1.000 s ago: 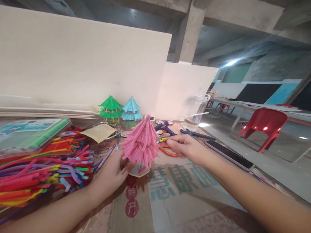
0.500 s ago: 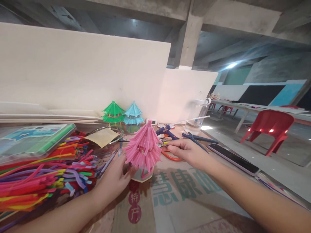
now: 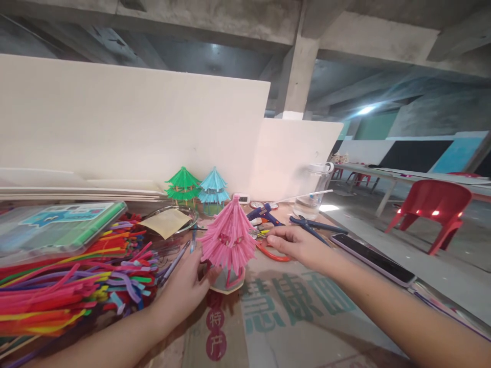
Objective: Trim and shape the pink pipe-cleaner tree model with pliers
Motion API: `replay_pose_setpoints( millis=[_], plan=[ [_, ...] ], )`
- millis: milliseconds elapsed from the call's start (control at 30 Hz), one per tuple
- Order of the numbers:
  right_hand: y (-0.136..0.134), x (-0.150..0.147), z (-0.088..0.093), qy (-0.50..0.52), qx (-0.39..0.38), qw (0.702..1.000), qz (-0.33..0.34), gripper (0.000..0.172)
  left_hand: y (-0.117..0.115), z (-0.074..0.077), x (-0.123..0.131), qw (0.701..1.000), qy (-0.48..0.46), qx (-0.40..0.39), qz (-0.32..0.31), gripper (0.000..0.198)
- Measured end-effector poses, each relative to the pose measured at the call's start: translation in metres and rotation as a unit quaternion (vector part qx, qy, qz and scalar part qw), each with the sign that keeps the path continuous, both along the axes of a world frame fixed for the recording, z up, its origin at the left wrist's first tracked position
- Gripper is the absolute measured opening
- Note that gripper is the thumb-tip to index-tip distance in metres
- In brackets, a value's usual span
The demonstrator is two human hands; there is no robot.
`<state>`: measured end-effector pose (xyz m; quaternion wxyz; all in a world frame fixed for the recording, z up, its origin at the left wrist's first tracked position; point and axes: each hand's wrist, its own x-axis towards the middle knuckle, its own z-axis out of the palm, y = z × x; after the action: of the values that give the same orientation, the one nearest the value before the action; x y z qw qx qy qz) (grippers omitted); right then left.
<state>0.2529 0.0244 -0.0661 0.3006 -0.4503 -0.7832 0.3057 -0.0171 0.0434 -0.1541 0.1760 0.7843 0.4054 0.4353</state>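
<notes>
A pink pipe-cleaner pavilion [image 3: 230, 237] with a two-tiered roof and a pale base stands upright at the middle of the cardboard-covered table. My left hand [image 3: 187, 283] holds its lower left side, thumb at the base and the other fingers partly hidden behind. To the right of the roof, my right hand [image 3: 287, 243] is pinched around a thin item, too small to make out, whose tip reaches the roof's right edge. Just below that hand lie orange-red handles [image 3: 274, 253]. Behind the pavilion is a blue glue gun [image 3: 266, 213].
Pipe cleaners [image 3: 76, 286] and a plastic case [image 3: 61, 227] cover the left side. Green [image 3: 183, 183] and light blue pavilions [image 3: 214, 186] stand at the back. Pliers [image 3: 310, 225], a phone [image 3: 372, 258] and a water jug [image 3: 311, 191] are on the right.
The view has tilted slightly upward, so the table items appear lower. Both hands keep nearly the same places around the pink pavilion.
</notes>
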Motion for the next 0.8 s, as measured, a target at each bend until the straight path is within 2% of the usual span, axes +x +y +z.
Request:
replay_pose_setpoints(
  millis=[233,400,533,800],
  plan=[
    [0.001,0.002,0.000,0.004,0.021,0.999,0.032,0.050,0.000,0.001,0.001,1.000,-0.009,-0.006,-0.025,0.039],
    [0.004,0.008,-0.006,0.012,0.060,0.998,-0.005,0.043,0.002,-0.002,0.000,1.000,-0.006,-0.010,-0.024,0.039],
    [0.003,0.008,-0.008,0.021,0.061,0.998,-0.013,0.040,0.002,-0.003,-0.001,1.000,-0.005,-0.012,-0.024,0.040],
    [-0.009,-0.002,0.006,0.063,0.019,0.997,-0.035,0.057,0.002,0.000,0.000,1.000,-0.011,-0.008,-0.024,0.040]
  ],
)
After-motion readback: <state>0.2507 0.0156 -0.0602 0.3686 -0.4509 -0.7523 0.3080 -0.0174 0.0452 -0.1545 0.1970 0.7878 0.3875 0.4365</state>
